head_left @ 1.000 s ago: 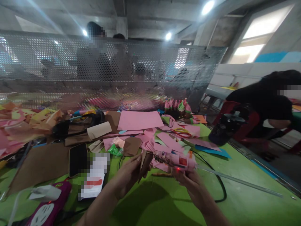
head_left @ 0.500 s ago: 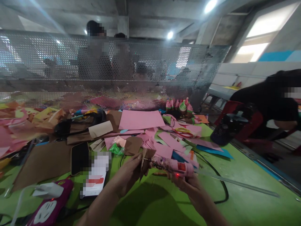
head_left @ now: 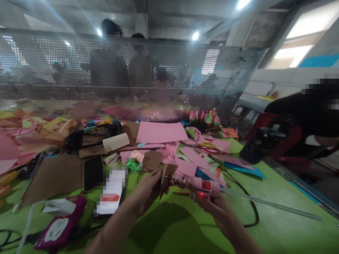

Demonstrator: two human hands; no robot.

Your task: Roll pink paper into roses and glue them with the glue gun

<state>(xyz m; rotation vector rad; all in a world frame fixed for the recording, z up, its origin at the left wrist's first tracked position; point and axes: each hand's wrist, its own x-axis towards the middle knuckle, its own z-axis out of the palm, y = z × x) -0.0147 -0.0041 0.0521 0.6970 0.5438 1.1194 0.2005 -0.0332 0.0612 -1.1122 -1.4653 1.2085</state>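
A folded piece of brown paper (head_left: 169, 170) is pinched in my left hand (head_left: 149, 188), held upright above the green table. My right hand (head_left: 212, 204) is wrapped round a pink hot glue gun (head_left: 194, 184) with a small red light lit. Its nozzle points left and is at the brown paper; whether it touches I cannot tell. From the gun's back end a long clear glue stick (head_left: 278, 204) reaches out to the right. The fingertips behind the paper are partly hidden.
Pink paper sheets (head_left: 161, 132), scissors with yellow handles (head_left: 208, 146) and small cone-shaped crafts (head_left: 209, 119) lie towards the back. A phone (head_left: 112, 192) and a purple power strip (head_left: 62, 224) are at left. A dark bottle (head_left: 255, 143) stands right, near a seated person.
The view has shifted slightly, so the table and things appear a little further right. Both hands keep their holds, with the glue gun still at the brown paper.
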